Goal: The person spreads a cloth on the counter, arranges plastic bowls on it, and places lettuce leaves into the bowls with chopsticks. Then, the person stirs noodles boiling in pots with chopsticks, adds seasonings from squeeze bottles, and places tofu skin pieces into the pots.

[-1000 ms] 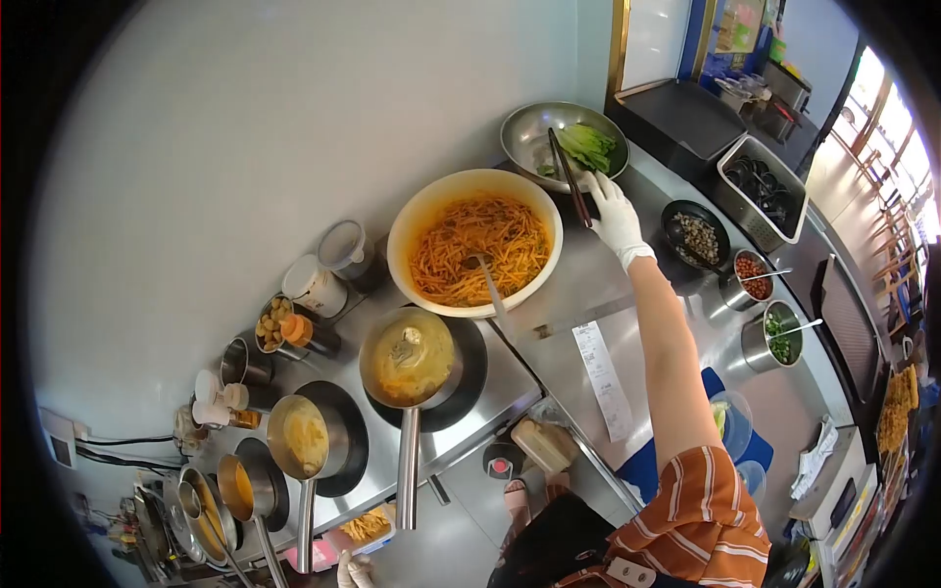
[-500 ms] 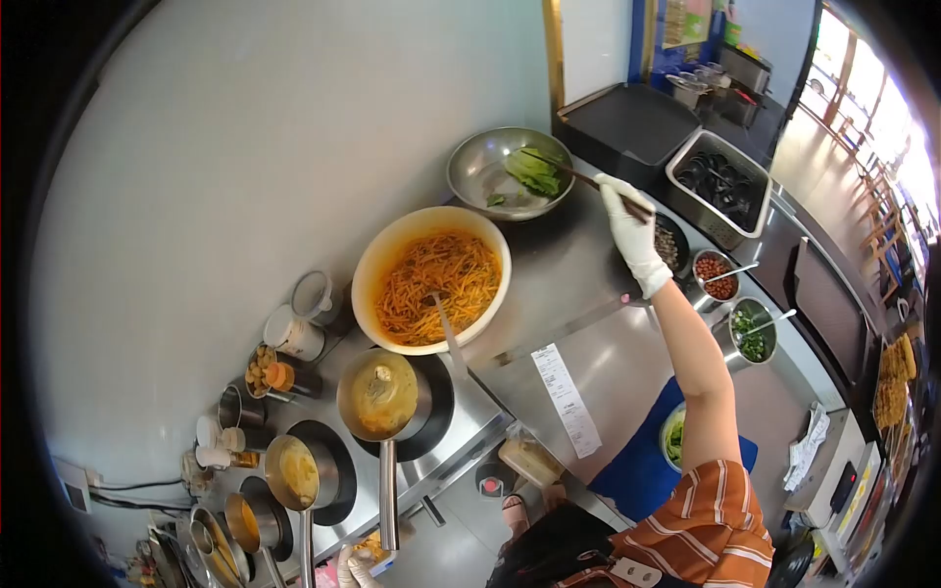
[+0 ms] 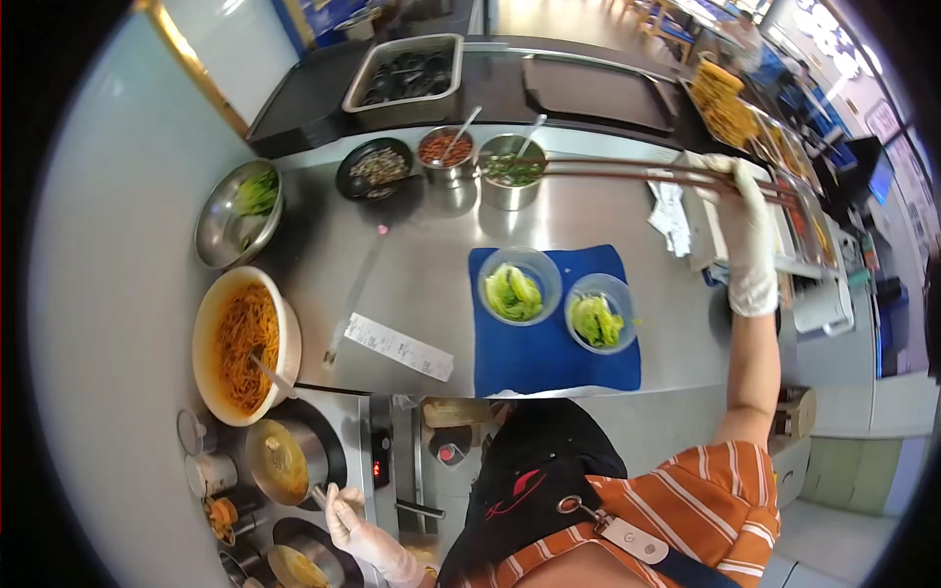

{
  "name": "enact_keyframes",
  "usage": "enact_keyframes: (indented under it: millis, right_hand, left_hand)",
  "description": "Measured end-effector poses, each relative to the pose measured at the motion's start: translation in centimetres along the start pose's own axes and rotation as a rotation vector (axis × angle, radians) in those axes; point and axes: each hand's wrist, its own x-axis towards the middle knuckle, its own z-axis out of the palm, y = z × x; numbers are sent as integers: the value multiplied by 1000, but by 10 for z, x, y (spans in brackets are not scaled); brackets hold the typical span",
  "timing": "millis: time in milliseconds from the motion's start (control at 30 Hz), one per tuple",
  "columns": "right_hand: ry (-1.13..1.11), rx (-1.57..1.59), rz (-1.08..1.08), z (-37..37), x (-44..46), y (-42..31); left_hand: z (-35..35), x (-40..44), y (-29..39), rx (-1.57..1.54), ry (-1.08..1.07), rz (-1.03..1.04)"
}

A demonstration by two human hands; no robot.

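Note:
My right hand [image 3: 740, 220], in a white glove, is closed around a pair of long brown chopsticks [image 3: 637, 174] at the right. Their tips point left, over the metal cup of chopped green onion [image 3: 515, 169]. My left hand [image 3: 351, 527], also gloved, is closed at the handle of a saucepan [image 3: 279, 463] with yellowish broth. On a blue mat [image 3: 549, 367] stand two clear plastic bowls, the left bowl [image 3: 541, 263] and the right bowl [image 3: 600, 343], both with lettuce inside. More lettuce [image 3: 257, 193] lies in a steel bowl [image 3: 211, 230] at the left.
A white tub [image 3: 291, 338] of orange shredded food with a spoon stands at the left. Along the back are a black dish [image 3: 345, 181], a cup of peanuts [image 3: 446, 152] and a metal bin of black items [image 3: 456, 73]. A printed receipt [image 3: 400, 348] lies on the counter.
My view has turned to the right. My right hand has carried the chopsticks from the steel bowl of lettuce to the right side. My left hand is now at the saucepan handle.

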Motion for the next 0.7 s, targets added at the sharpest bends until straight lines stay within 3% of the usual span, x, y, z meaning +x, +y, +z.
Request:
enact_keyframes:
  millis: [67, 267, 400, 700]
  right_hand:
    - [130, -155, -48, -38, -43, -30]
    - [224, -522, 55, -44, -130, -93]
    - [188, -703, 72, -42, -161, -112]
    - [399, -755, 112, -72, -191, -133]
  left_hand:
    - [10, -1, 5, -47, -69, -23]
    - [13, -29, 17, -57, -211, -19]
    - [-4, -47, 4, -131, -251, -76]
    - [-32, -75, -18, -45, -355, -99]
